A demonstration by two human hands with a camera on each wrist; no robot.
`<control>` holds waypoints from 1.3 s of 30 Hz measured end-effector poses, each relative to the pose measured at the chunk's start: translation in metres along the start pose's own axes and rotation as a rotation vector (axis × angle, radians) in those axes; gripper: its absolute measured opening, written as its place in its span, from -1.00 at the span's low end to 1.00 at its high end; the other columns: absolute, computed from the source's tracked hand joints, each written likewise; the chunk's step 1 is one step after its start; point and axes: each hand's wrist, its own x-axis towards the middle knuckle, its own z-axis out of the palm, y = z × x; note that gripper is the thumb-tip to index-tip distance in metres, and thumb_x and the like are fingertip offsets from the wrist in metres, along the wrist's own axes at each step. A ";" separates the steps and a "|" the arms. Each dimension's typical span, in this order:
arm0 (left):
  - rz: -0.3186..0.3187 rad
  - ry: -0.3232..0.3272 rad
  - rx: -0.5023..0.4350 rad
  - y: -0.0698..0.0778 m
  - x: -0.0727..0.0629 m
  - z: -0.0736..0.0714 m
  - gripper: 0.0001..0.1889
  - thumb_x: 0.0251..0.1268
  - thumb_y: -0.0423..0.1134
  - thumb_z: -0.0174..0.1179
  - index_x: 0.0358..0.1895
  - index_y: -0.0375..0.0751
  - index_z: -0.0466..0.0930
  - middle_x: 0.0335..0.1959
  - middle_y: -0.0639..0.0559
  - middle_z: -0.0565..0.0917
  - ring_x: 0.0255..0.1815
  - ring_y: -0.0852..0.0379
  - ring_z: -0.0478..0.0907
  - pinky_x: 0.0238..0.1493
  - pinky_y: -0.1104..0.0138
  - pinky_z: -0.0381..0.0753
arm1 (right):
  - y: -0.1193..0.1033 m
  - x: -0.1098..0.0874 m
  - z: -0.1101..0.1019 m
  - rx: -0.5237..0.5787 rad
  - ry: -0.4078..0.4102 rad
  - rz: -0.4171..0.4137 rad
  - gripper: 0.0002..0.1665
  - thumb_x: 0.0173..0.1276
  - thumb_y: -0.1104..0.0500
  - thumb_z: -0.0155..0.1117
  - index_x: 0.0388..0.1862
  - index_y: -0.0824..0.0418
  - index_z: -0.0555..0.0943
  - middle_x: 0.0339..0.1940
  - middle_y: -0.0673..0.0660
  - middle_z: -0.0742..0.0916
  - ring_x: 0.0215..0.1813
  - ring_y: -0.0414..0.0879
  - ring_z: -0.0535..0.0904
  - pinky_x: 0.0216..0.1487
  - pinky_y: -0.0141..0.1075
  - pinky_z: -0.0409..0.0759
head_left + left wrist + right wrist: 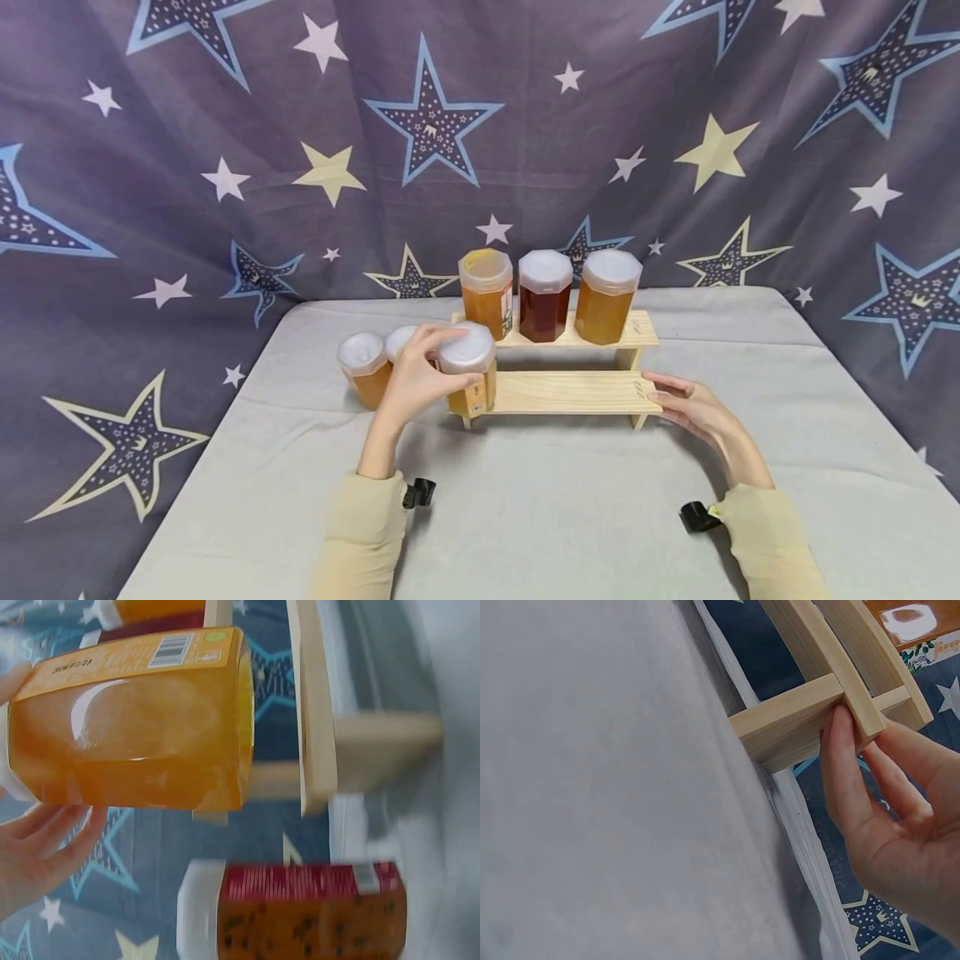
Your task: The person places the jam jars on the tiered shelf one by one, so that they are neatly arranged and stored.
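Note:
My left hand (411, 379) grips a lidded jar of amber honey (480, 390) around its white lid, at the left end of the lower step of a two-step wooden rack (566, 393). In the left wrist view a gap shows between the base of this honey jar (135, 742) and the step. The jar stays upright, its orange label with a barcode in sight. My right hand (693, 408) pinches the right end of the lower step, fingers (845, 765) against the board's underside in the right wrist view.
On the upper step stand an amber jar with a yellowish lid (486, 304), a dark red jar (544, 308) and another amber jar (606, 308). Left of the rack, an amber jar (366, 375) and a partly hidden jar (400, 340) stand on the grey cloth (555, 508). A star-patterned curtain (262, 125) hangs behind.

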 end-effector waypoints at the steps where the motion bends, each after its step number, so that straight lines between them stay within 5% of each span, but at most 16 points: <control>1: 0.005 -0.004 -0.008 0.002 0.001 0.005 -0.42 -0.35 -0.19 0.47 -0.05 -0.15 0.56 -0.15 0.01 0.49 -0.18 0.12 0.41 -0.21 0.28 0.44 | 0.000 0.000 0.000 -0.002 0.002 0.002 -0.58 0.24 0.42 0.04 0.09 0.21 0.46 -0.16 -0.09 0.61 -0.14 -0.22 0.57 -0.07 -0.38 0.50; 20: 0.097 -0.035 -0.048 0.024 0.017 0.081 -0.45 -0.35 -0.15 0.47 -0.10 -0.11 0.58 -0.17 0.04 0.49 -0.19 0.14 0.44 -0.24 0.32 0.47 | -0.001 0.000 -0.001 0.005 -0.005 -0.001 -0.60 0.24 0.42 0.04 0.05 0.17 0.50 -0.16 -0.09 0.62 -0.14 -0.21 0.57 -0.08 -0.37 0.50; 30: 0.092 -0.053 -0.039 0.029 0.023 0.109 -0.45 -0.37 -0.14 0.48 -0.11 -0.11 0.58 -0.16 0.01 0.47 -0.14 0.09 0.42 -0.18 0.25 0.49 | 0.002 0.002 -0.002 0.036 -0.036 -0.027 -0.59 0.25 0.47 0.00 -0.10 0.04 0.56 -0.18 -0.03 0.64 -0.16 -0.19 0.59 -0.10 -0.37 0.51; 39: 0.106 -0.074 -0.071 0.034 0.028 0.130 -0.46 -0.31 -0.15 0.46 -0.08 -0.12 0.57 -0.14 0.01 0.46 -0.15 0.15 0.45 -0.18 0.43 0.46 | 0.004 0.002 -0.003 0.059 -0.049 -0.040 -0.57 0.24 0.48 -0.02 -0.16 0.00 0.59 -0.19 -0.01 0.65 -0.16 -0.18 0.59 -0.11 -0.37 0.52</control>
